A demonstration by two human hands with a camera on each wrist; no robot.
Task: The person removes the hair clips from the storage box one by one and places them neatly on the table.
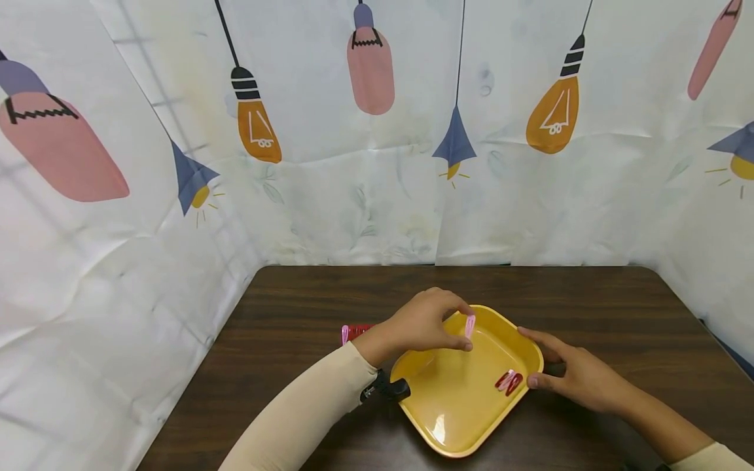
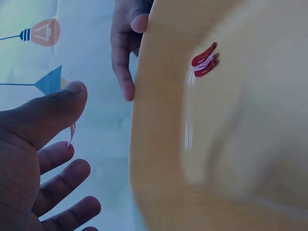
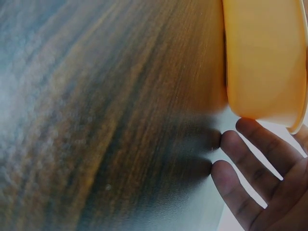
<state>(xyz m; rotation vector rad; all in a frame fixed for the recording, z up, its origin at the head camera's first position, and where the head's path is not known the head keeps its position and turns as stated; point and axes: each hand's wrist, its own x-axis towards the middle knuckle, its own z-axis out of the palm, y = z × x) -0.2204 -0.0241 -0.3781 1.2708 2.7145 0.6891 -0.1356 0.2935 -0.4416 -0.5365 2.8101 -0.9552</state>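
Observation:
My left hand (image 1: 425,322) is over the far left part of a yellow tray (image 1: 438,428), pinching a pink hair clip (image 1: 470,326) between thumb and fingers. In the left wrist view that clip (image 2: 72,132) is partly hidden behind the thumb. Red and pink hair clips (image 1: 509,382) lie together inside the tray near its right wall. My right hand (image 1: 580,376) rests against the tray's right corner, thumb at the rim. Its other fingers (image 3: 248,175) are fairly straight, some touching the outer wall in the right wrist view.
More hair clips (image 1: 357,332), red with a pink one at the end, lie in a row on the dark wooden table (image 1: 300,297), partly hidden by my left wrist. A printed white cloth (image 1: 365,196) hangs behind the table and along its sides.

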